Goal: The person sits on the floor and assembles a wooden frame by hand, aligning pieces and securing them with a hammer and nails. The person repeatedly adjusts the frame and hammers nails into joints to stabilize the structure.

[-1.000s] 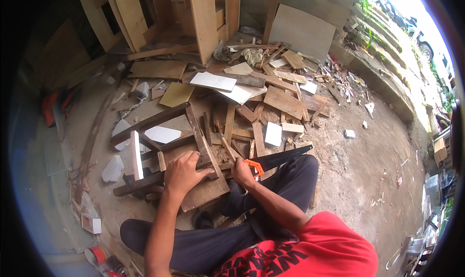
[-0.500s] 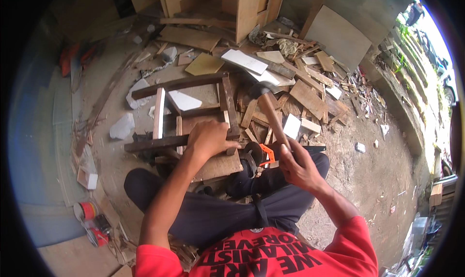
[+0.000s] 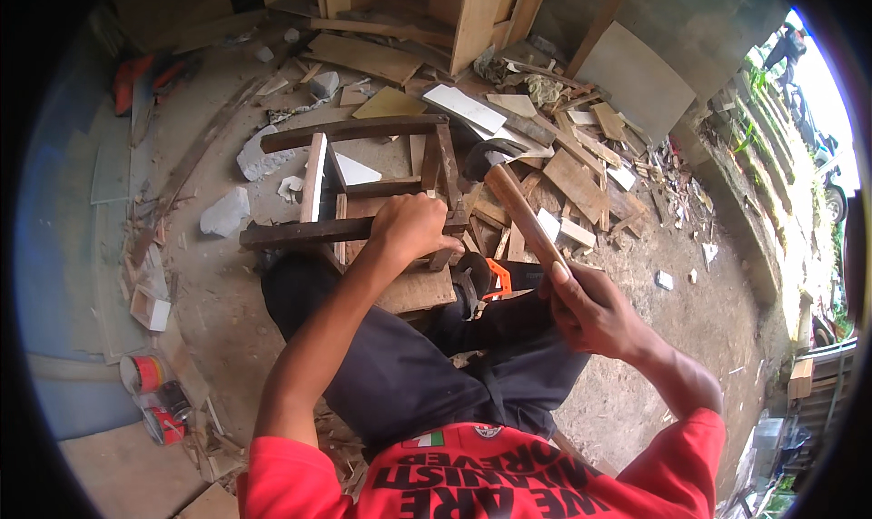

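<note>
In my right hand [image 3: 595, 312] is a hammer [image 3: 527, 212] with a brown wooden handle, its dark head pointing up and away beside the frame's right end. My left hand [image 3: 411, 228] is wrapped over the near dark rail of a small wooden frame [image 3: 309, 233], close to its right corner. The frame has dark brown rails and a pale crosspiece [image 3: 313, 177], and lies on its side in front of my legs. Below it is a wooden board [image 3: 418, 292]. A gap separates the hammer head from the frame.
An orange-and-black tool [image 3: 498, 278] lies between my legs, right of the frame. Wood offcuts [image 3: 577, 185] are heaped beyond the frame. White chunks [image 3: 225, 212] lie at left, near cans [image 3: 142, 374]. Plywood panels [image 3: 477, 24] stand at the back; a concrete ledge [image 3: 736, 219] runs along the right.
My right hand has moved slightly right, and the hammer handle now tilts more toward me. My left hand and the frame's near corner appear farther right and higher. My left knee has risen.
</note>
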`<state>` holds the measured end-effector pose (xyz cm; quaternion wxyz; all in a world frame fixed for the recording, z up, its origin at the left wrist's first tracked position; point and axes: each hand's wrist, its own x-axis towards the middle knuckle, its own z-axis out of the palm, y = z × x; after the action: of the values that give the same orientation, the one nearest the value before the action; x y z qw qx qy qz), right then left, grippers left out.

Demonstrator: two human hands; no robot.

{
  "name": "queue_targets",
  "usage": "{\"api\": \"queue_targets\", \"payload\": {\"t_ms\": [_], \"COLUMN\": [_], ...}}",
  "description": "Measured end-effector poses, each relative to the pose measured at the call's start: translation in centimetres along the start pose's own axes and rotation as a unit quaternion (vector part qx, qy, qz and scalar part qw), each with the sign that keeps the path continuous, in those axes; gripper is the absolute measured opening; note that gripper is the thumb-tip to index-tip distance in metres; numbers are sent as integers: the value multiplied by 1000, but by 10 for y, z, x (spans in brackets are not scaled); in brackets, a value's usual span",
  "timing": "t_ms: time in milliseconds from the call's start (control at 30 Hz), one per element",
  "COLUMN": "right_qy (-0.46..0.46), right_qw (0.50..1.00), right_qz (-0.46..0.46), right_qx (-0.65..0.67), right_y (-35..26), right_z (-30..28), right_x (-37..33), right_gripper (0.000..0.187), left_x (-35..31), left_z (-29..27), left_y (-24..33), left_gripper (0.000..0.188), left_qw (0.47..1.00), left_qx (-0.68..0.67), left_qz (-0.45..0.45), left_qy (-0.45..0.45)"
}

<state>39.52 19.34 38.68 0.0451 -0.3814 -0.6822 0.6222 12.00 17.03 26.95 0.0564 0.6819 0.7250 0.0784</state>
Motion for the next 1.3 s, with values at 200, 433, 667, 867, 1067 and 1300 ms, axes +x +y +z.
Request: {"api": "queue_targets", "payload": {"t_ms": [200,433,667,867,1067,1300], "right_qy": [54,-3,52,122,84,9], "right_qw": [987,988,998,984,977,994], "right_qz": [-151,150,-28,-4,25,-41], "right_qx": [-6,-43,15,130,193,104], "right_y": [-40,5,8,71,95,55], "right_z": [-2,22,8,15,28,21], "right_x": [-5,-5,2,49,60,31], "right_gripper": [58,50,46,39,43,43], "left_x": [-2,-5,-7,-17,-23,-17], "left_z": [0,4,1,27,15,16], "left_y": [-7,-6,-2,-5,-5,-7], "left_gripper": [69,63,71,66,52,10], "left_qw": [1000,1000,999,964,932,930], "left_qx": [0,-23,-34,-68,-185,-249], "left_qz": [-17,7,-31,63,104,88], "left_qy": [-15,7,5,250,293,257]}}
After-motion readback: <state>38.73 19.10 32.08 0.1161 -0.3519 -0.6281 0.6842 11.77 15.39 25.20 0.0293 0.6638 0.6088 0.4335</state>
